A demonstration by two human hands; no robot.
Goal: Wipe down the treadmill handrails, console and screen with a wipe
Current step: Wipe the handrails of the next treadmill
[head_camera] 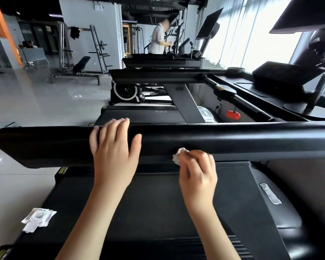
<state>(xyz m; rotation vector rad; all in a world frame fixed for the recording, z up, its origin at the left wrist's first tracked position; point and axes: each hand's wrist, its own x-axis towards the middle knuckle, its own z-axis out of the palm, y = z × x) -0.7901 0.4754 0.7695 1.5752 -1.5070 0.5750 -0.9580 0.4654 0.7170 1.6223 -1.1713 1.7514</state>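
Note:
A wide black treadmill handrail (233,139) runs across the middle of the view. My left hand (114,149) rests flat on it, fingers laid over the top edge and thumb spread to the right. My right hand (197,173) pinches a crumpled white wipe (179,156) against the near lower face of the rail, right of my left hand. The console (281,76) and the tilted screen (304,14) stand at the upper right, away from both hands.
The black treadmill belt (148,203) lies below the rail. A wipe packet (38,219) sits on the deck's left edge. Another treadmill (158,74) stands beyond, with a red clip (232,115) between them. A person exercises at the back; weight benches stand at left.

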